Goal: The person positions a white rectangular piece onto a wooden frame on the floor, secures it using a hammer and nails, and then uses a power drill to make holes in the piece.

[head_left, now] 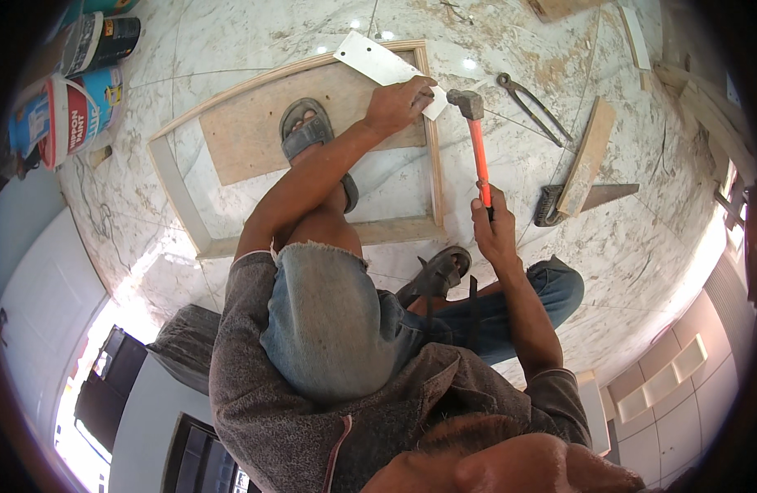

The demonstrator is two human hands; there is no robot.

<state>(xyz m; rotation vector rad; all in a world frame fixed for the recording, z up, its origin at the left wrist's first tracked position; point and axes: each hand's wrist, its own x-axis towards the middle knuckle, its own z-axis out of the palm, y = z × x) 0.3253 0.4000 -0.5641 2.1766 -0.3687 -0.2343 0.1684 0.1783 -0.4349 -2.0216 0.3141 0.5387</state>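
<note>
Head view: the person sits low over the floor (378, 263), left foot inside a wooden frame (435, 164).
Left arm: stretched forward and rightward past the left knee, the wrist over the frame.
Left hand (399, 104): fingers bent down on a white strip (377, 63) near its right end; whether they pinch anything cannot be told.
Right arm: elbow bent, forearm pointing forward.
Right hand (495, 226): clamped around the black grip of an orange-handled hammer (479, 148).
Hands: well apart, the left farther forward.
Strip: lies slantwise across the frame's far right corner, under the left hand and ahead of the right; two dark spots mark its far end.
Hammer: head forward, just right of the strip's near end and left fingertips.
Right side: pincers (533, 108), then a wood offcut (589, 152) across a handsaw (610, 195).
</note>
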